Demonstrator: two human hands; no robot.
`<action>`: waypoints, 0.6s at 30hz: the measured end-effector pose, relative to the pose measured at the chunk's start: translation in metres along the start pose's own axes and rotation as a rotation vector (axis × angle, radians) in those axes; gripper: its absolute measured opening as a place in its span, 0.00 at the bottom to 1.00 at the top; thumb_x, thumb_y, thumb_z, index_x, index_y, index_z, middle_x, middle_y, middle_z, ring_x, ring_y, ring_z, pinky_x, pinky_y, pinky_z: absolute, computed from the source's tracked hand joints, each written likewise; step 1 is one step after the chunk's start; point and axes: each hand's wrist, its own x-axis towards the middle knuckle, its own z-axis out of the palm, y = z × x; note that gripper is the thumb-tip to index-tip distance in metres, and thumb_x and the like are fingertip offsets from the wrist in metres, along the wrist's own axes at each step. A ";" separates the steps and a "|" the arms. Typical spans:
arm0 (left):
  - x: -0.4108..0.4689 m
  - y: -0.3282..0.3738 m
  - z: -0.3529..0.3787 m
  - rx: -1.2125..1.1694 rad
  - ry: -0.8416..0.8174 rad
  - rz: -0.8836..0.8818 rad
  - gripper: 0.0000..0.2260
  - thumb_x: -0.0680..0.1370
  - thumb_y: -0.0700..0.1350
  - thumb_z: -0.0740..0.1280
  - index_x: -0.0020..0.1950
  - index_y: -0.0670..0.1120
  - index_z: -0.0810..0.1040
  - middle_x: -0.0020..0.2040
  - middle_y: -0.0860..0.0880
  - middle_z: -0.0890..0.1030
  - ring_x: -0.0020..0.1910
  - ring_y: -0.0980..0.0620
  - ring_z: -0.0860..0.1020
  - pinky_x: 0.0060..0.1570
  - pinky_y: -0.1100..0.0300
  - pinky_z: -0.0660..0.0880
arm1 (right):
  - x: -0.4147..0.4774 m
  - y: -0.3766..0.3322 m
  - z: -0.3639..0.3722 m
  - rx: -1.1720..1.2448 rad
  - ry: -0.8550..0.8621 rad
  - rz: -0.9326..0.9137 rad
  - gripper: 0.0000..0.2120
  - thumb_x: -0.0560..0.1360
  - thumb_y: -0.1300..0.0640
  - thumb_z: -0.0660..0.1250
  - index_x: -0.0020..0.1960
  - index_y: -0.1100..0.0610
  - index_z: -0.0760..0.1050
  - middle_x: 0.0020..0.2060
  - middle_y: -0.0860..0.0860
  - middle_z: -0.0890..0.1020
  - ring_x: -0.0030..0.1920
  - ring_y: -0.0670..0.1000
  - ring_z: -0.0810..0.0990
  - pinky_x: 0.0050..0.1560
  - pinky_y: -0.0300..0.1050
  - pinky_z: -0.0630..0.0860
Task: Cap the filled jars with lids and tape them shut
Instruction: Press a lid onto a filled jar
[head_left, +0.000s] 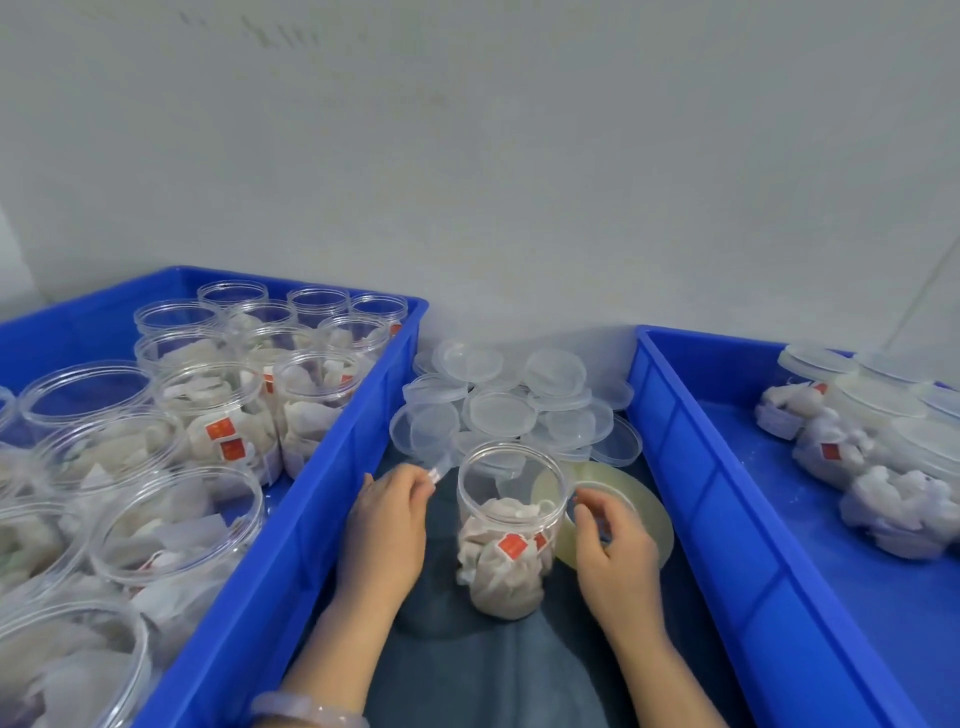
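A clear plastic jar (506, 525), half filled with white tea bags bearing red tags, stands uncapped on dark blue cloth between two crates. My left hand (387, 525) is left of the jar and pinches a small strip of clear tape near its fingertips. My right hand (613, 545) is right of the jar, its fingers curled on a large roll of clear tape (639, 501) that lies flat behind the jar. A heap of translucent lids (501, 413) lies just beyond the jar.
A blue crate (332, 467) on the left holds several open jars of tea bags. A second blue crate (727, 493) on the right holds capped jars (857, 415) lying at its far end. A pale wall rises behind.
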 end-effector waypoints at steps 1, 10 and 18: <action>-0.001 0.006 -0.003 -0.092 0.079 -0.017 0.07 0.80 0.43 0.62 0.50 0.42 0.78 0.44 0.50 0.81 0.46 0.50 0.75 0.56 0.57 0.71 | 0.000 0.000 0.002 -0.023 -0.001 -0.017 0.11 0.77 0.63 0.64 0.56 0.53 0.78 0.49 0.39 0.78 0.58 0.48 0.76 0.57 0.41 0.72; 0.017 0.091 -0.054 -1.016 0.128 -0.192 0.11 0.78 0.52 0.65 0.38 0.52 0.82 0.33 0.49 0.82 0.35 0.48 0.84 0.32 0.60 0.79 | 0.012 -0.086 -0.020 0.388 -0.168 -0.383 0.26 0.71 0.42 0.66 0.68 0.42 0.66 0.67 0.41 0.73 0.67 0.43 0.71 0.63 0.38 0.71; 0.012 0.071 -0.029 -0.589 0.018 -0.080 0.17 0.77 0.61 0.59 0.43 0.50 0.79 0.47 0.46 0.82 0.50 0.50 0.79 0.49 0.54 0.76 | 0.018 -0.105 -0.013 -0.079 -0.341 -0.372 0.26 0.65 0.49 0.78 0.60 0.37 0.73 0.65 0.42 0.70 0.66 0.43 0.62 0.65 0.31 0.59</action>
